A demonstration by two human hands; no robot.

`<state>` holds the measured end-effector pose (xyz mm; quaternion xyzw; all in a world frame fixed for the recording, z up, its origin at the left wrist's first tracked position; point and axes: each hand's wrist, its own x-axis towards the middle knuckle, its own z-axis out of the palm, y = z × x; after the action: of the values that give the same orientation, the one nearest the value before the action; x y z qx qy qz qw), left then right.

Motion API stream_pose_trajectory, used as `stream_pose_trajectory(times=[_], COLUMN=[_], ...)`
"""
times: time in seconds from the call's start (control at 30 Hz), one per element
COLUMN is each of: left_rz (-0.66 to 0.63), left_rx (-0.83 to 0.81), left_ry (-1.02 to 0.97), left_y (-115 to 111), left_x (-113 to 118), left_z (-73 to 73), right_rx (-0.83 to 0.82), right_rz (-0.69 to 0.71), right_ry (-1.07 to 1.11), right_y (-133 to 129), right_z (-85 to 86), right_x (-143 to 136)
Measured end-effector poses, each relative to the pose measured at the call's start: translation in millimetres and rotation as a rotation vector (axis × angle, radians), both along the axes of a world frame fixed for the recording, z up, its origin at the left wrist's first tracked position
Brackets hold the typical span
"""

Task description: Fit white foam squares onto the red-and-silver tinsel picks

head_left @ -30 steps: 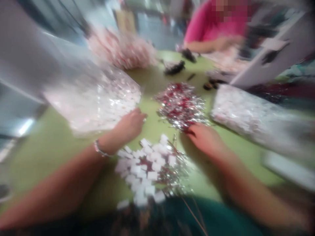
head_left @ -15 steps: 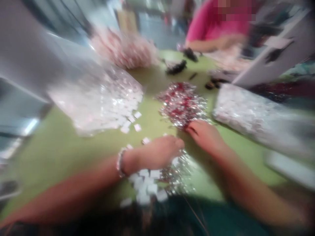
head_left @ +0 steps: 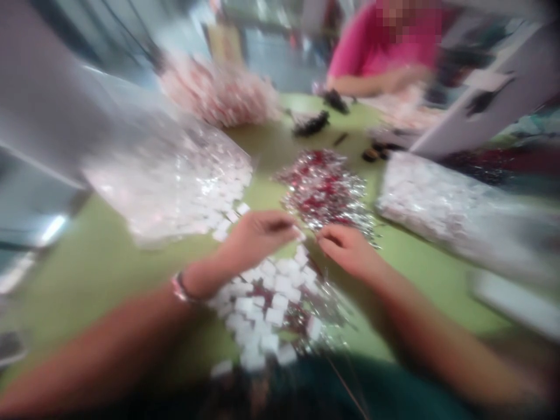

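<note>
My left hand (head_left: pixel 258 239), with a bracelet at its wrist, is closed in a pinch. A small white square card (head_left: pixel 301 234) shows at its fingertips. Close by on the right, my right hand (head_left: pixel 347 248) is also pinched; whatever lies between its fingers is too blurred to make out. Just beyond it lies a heap of shiny silver and red pieces (head_left: pixel 324 186). Below my hands, white square cards (head_left: pixel 275 318) lie scattered over more silver and red pieces (head_left: pixel 297 319).
A clear bag of white pieces (head_left: pixel 175 181) lies open at left. Another filled bag (head_left: pixel 433 192) is at right. Pale pink bundles (head_left: pixel 219 93) and dark items (head_left: pixel 311 123) sit farther back. Across the green table (head_left: pixel 144 274) works a person in pink (head_left: pixel 363 52).
My left hand has moved away and to the left from over the white cards, uncovering them. My right hand has drawn back slightly from the silver and red heap, toward my left fingertips.
</note>
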<state>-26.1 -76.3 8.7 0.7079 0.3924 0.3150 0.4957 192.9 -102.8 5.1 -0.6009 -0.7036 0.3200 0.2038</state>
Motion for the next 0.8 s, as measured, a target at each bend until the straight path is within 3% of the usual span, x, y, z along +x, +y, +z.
stream_pose_trajectory(times=[0.03,0.1,0.23,0.37,0.47,0.67,0.8], left_rz=[0.12,0.216,0.222,0.218,0.178,0.117,0.012], left_rx=[-0.082,-0.25,-0.478,-0.615,-0.62,-0.563,-0.489], left_ry=[-0.008,-0.048,-0.189,-0.281,-0.268,-0.191,-0.109], left_y=[5.4,13.3,14.9,11.3,11.7,13.6,12.6], left_x=[-2.4,-4.3,0.8,4.2,2.3,0.2,1.1], left_z=[-4.5,-15.7,-29.6,-27.7,-27.2,-34.5,-36.0], right_rx=[-0.027,-0.076,-0.058,0.018,0.107,0.466,0.535], right_rz=[-0.004,-0.001,0.007,0.004,0.03,0.109,0.136], right_ry=[0.011,0.022,0.056,0.077,0.016,-0.302,-0.48], right_y=[-1.0,-2.6,-5.0,-8.7,-10.6,-9.8,-13.5], right_z=[3.0,7.1,8.0,4.4,-1.4,-13.8,-13.8], right_x=[-2.0,-6.1,-11.9,-11.7,-7.4,1.7,-4.6])
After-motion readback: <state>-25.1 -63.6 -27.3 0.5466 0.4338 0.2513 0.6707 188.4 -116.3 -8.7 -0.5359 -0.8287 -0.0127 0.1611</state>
